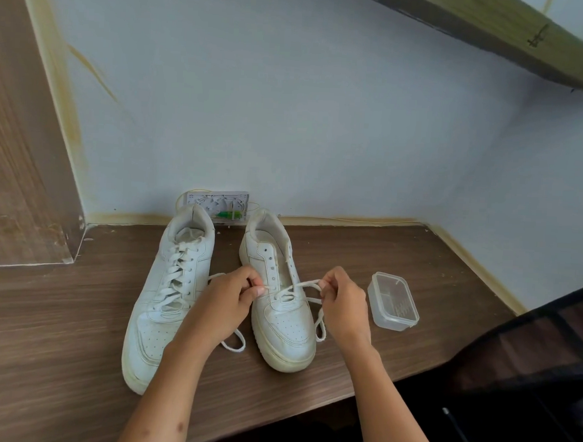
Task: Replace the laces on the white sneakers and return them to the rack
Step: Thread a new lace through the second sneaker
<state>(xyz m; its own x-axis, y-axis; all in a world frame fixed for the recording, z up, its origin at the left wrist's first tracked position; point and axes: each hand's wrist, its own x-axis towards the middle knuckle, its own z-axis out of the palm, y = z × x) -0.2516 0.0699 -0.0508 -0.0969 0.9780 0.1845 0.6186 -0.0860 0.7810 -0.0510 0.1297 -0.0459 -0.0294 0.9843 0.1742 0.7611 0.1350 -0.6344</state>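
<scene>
Two white sneakers stand side by side on the brown table [58,327], toes toward me. The left sneaker [164,302] is laced up to the top. The right sneaker [278,308] has a white lace [293,293] only through its lowest eyelets; the upper eyelets are bare. My left hand [232,299] pinches one end of this lace at the shoe's left side. My right hand [341,299] pinches the other end, pulled out to the right. Loose lace loops lie on the table on both sides of the shoe.
A small clear plastic box [394,302] sits right of the right sneaker. A white wall fixture with a green part [221,207] stands behind the shoes against the wall. A wooden panel [19,159] rises at left. A dark chair [546,352] is at right.
</scene>
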